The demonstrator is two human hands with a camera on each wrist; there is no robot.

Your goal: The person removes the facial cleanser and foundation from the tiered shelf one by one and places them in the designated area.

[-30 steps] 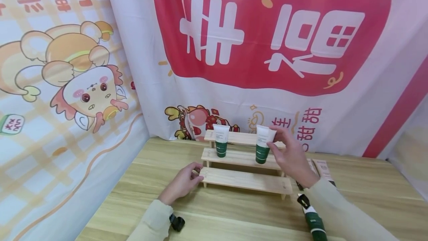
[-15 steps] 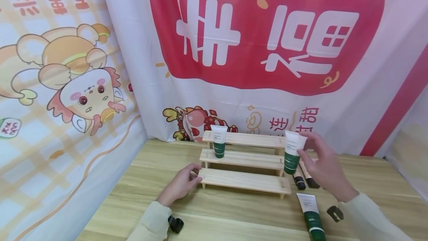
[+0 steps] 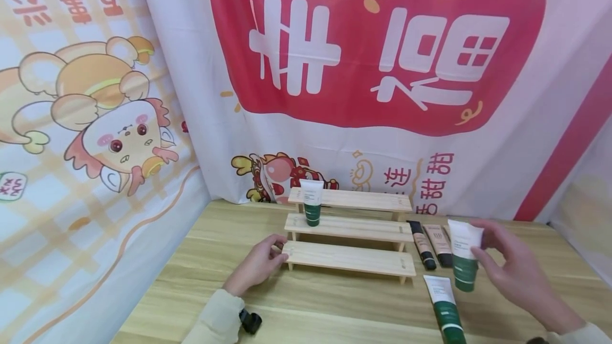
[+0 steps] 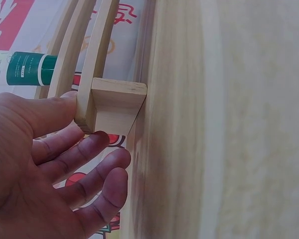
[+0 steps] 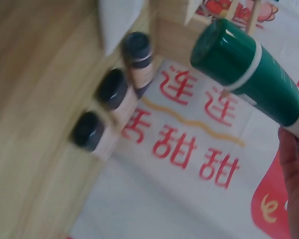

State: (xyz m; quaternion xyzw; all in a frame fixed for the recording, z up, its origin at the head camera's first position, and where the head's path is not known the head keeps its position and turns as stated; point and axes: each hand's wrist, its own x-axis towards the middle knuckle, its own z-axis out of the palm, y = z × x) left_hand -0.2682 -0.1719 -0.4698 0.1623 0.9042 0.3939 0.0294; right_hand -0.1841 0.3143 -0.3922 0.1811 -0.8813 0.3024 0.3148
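My left hand (image 3: pixel 256 263) pinches the left end of the lowest board of a three-step wooden display stand (image 3: pixel 351 260). In the left wrist view, the thumb of that hand (image 4: pixel 35 154) lies against the board (image 4: pixel 97 55), the other fingers around its underside. Off to the stand's right, my right hand (image 3: pixel 518 277) holds a white-and-green squeeze tube (image 3: pixel 462 259) by its white upper end, cap down. The right wrist view shows its green cap end (image 5: pixel 234 57). A matching tube (image 3: pixel 312 203) stands upright on the middle step's left end.
Another white-and-green tube (image 3: pixel 447 309) lies on the wooden table (image 3: pixel 363 312) in front of the stand's right end. Beside the stand lie black-capped beige tubes (image 3: pixel 423 246), three showing caps in the right wrist view. A printed cloth (image 3: pixel 363 147) hangs behind.
My right hand has carried its tube from over the middle step's right side rightward and down, past the stand's end. The left hand keeps its hold on the board.
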